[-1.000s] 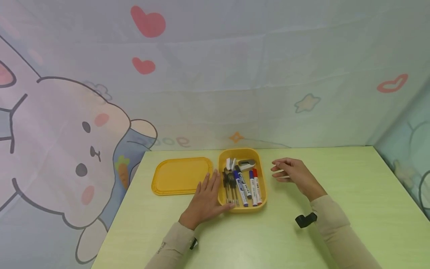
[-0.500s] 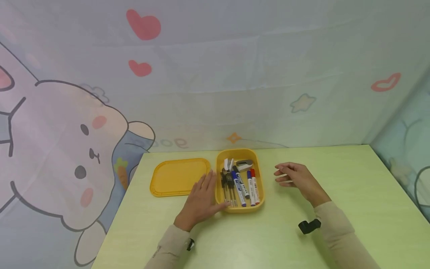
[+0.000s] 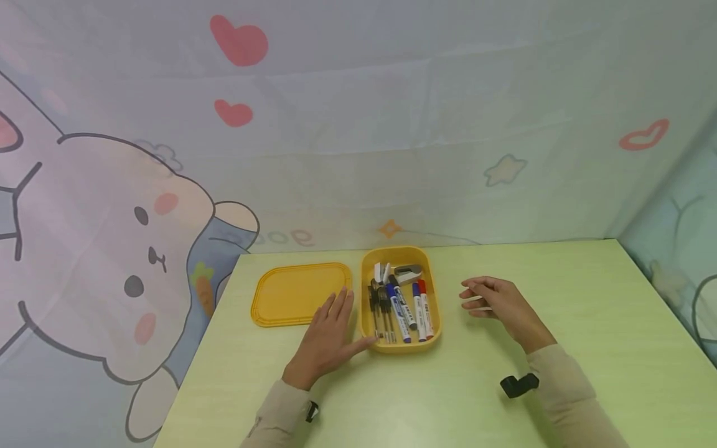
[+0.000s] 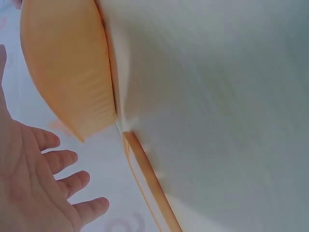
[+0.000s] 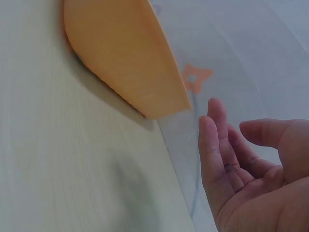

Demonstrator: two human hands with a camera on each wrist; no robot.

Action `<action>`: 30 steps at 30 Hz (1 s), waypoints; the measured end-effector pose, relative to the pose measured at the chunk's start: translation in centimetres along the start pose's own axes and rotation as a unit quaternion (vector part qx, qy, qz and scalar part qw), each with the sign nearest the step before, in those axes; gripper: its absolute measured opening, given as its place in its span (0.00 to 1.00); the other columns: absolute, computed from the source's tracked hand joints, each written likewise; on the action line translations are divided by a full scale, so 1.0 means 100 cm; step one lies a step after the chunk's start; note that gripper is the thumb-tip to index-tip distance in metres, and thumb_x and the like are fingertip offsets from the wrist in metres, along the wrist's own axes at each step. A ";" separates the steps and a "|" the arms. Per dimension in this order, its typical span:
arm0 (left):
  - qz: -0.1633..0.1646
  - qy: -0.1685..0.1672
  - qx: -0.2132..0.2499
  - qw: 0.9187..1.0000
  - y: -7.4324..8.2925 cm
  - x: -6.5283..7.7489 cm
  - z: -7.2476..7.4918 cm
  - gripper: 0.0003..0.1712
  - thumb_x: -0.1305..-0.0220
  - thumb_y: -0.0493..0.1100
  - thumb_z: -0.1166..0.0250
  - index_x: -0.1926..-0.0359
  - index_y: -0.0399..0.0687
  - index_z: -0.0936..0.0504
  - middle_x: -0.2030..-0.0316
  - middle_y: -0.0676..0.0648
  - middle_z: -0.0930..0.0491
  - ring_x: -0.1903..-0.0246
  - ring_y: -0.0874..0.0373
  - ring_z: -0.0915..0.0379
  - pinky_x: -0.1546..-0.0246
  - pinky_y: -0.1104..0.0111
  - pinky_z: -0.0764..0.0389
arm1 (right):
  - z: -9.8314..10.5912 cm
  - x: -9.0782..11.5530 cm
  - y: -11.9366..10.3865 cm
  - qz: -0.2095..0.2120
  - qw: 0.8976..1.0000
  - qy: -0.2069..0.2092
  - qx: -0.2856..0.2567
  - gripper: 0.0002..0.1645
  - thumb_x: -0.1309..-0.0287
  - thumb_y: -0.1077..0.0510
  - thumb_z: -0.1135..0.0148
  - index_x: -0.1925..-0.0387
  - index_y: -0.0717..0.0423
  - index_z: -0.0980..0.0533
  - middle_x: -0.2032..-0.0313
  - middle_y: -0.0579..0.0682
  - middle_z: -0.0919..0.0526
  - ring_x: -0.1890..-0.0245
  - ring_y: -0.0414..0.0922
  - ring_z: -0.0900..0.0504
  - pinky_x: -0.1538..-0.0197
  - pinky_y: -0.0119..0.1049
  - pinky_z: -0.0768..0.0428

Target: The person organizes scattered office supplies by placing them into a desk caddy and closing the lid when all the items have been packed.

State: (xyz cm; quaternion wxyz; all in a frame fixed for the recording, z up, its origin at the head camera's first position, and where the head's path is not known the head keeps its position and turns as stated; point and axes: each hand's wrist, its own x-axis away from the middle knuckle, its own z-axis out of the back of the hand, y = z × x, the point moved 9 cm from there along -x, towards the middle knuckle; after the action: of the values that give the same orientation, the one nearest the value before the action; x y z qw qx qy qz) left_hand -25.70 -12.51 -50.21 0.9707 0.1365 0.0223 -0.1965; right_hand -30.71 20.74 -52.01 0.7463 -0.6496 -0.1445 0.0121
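A yellow plastic tray [image 3: 399, 348] stands near the table's far edge. In it lie several whiteboard markers with blue, black and red caps, such as the red-capped marker [image 3: 427, 311]. Black-capped pens [image 3: 374, 305] lie along its left side, and a grey-and-white stapler [image 3: 407, 274] lies at the back beside a small white object [image 3: 382, 272]. My left hand [image 3: 325, 345] hovers at the tray's left front corner with fingers spread, holding nothing. Right of the tray, my right hand [image 3: 498, 302] hangs above the table, fingers loosely bent around nothing, as the right wrist view also shows.
Left of the tray lies its flat yellow lid [image 3: 302, 295], with my left fingertips overlapping its right end. The pale green table [image 3: 420, 398] runs back to a printed cloth [image 3: 358, 155]. A dark cable [image 3: 697, 311] hangs at the far right.
My left hand has drawn back a little from the tray, down and to the left. My right hand has drifted slightly right and toward me. The tray's contents look the same.
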 end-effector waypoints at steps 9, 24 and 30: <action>0.001 0.005 0.029 1.000 -0.007 0.008 0.001 0.53 0.29 0.73 0.52 0.19 0.43 0.51 0.20 0.42 0.50 0.22 0.42 0.51 0.25 0.48 0.46 | -0.003 0.007 0.007 -0.004 1.000 0.005 -0.007 0.32 0.23 0.46 0.47 0.33 0.69 0.31 0.45 0.64 0.18 0.55 0.46 0.12 0.52 0.35 0.15; 0.152 0.089 0.223 0.959 -0.068 0.022 0.020 0.34 0.26 0.64 0.44 0.36 0.42 0.21 0.47 0.45 0.16 0.52 0.51 0.16 0.52 0.54 0.16 | -0.006 0.010 0.012 0.003 1.000 0.001 -0.020 0.32 0.23 0.47 0.47 0.34 0.70 0.31 0.45 0.66 0.19 0.54 0.49 0.12 0.52 0.36 0.15; 0.248 0.075 0.354 0.899 -0.105 0.030 0.015 0.31 0.27 0.65 0.43 0.48 0.42 0.16 0.60 0.42 0.14 0.62 0.50 0.14 0.63 0.61 0.15 | -0.007 0.011 0.011 0.003 1.000 0.001 -0.023 0.32 0.23 0.47 0.46 0.34 0.70 0.31 0.47 0.62 0.17 0.55 0.48 0.12 0.52 0.36 0.14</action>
State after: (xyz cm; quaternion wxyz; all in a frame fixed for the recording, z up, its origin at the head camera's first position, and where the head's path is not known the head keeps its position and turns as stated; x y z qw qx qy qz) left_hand -27.02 -23.37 -51.75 0.8711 0.4864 -0.0108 0.0667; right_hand -29.27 20.48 -52.96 0.7312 -0.6672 -0.1418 0.0105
